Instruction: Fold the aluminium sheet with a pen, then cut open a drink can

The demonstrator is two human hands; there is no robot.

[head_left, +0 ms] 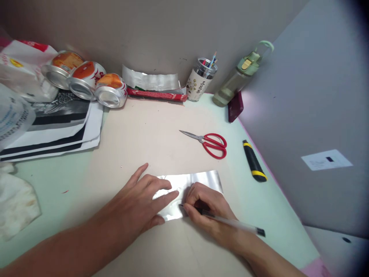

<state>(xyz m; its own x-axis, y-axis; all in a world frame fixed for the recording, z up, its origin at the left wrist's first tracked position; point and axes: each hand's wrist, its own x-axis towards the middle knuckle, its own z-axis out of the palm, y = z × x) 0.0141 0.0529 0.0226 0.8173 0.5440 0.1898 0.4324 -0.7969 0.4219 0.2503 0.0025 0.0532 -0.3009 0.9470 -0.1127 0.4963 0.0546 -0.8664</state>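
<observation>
A shiny silver metal sheet (201, 178) lies flat near the table's front. Across its left part my left hand (150, 196) is spread, fingers apart and pressing on the sheet. My right hand (209, 209) pinches a pen (233, 222) with a clear barrel and a black end cap. The pen's tip touches or nearly touches the sheet, just right of my left fingertips. Beyond the sheet rest red-handled scissors (215, 145), their blades closed and pointing left. Part of the sheet is hidden under both hands.
A black and yellow utility knife (254, 161) lies at right. Along the back wall are several cut cans (111, 92), curled metal strips (151, 80), a pen jar (198, 80) and a green bottle (238, 77). Printed papers (92, 132) and a white cloth (17, 204) occupy the left.
</observation>
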